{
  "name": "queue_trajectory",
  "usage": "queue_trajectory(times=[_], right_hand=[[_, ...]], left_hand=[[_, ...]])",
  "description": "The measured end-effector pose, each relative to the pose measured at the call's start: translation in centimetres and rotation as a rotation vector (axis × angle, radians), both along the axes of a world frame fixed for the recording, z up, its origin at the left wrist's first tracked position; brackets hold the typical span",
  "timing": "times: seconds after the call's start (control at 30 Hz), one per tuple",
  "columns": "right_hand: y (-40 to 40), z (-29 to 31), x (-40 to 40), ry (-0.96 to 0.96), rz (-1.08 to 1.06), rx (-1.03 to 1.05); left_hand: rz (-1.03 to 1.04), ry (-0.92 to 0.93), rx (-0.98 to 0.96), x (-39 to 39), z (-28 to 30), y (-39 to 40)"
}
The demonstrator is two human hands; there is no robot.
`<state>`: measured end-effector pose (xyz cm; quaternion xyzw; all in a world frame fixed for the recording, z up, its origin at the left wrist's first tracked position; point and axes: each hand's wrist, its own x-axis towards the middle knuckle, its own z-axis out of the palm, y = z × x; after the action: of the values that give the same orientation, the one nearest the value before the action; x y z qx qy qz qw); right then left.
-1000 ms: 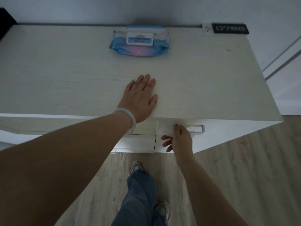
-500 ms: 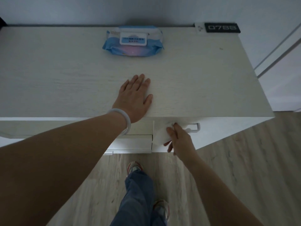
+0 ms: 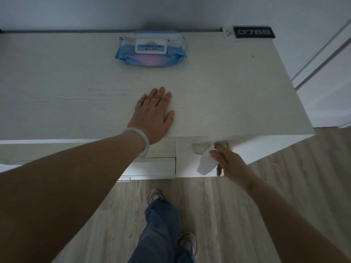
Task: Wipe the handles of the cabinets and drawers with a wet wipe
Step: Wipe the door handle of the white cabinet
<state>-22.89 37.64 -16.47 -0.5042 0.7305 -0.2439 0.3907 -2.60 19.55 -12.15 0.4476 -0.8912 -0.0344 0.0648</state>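
Wipe (image 3: 206, 163) lower now, handle (image 3: 199, 148) half-hidden

The cabinet top (image 3: 218, 95) looked like pale, matt wood with fine grain. The wipes pack (image 3: 151, 49) at its back edge was glossy plastic. The wipe (image 3: 206, 164) looked soft, white and matt. The floor (image 3: 237, 215) showed matt wood planks.

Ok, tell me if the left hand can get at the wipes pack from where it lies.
Probably yes. The left hand rests flat on the cabinet top, holding nothing, and the wipes pack lies straight ahead with only bare surface between them.
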Motion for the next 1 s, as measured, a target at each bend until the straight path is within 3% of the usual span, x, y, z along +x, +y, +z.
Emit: queue_trajectory(times=[0.17, 0.3, 0.53, 0.67, 0.83, 1.0], right_hand=[[-0.7, 1.2, -4.3, 0.121, 0.16, 0.096], [-0.5, 0.5, -2.7, 0.116, 0.072, 0.049], [0.1, 0.0, -0.7, 0.427, 0.014, -0.042], [-0.5, 1.1, -0.9, 0.284, -0.073, 0.005], [0.5, 0.2, 2.8, -0.101, -0.39, -0.095], [-1.1, 0.1, 9.0, -0.427, -0.393, -0.083]], left_hand=[[0.003, -0.002, -0.004, 0.1, 0.0, 0.1], [-0.003, -0.015, 0.011, 0.0, 0.0, 0.0], [-0.004, -0.02, 0.009, 0.0, 0.0, 0.0], [-0.005, -0.012, -0.001, 0.1, 0.0, 0.0], [-0.004, -0.005, -0.001, 0.0, 0.1, 0.0], [0.002, -0.002, 0.002, 0.0, 0.2, 0.1]])
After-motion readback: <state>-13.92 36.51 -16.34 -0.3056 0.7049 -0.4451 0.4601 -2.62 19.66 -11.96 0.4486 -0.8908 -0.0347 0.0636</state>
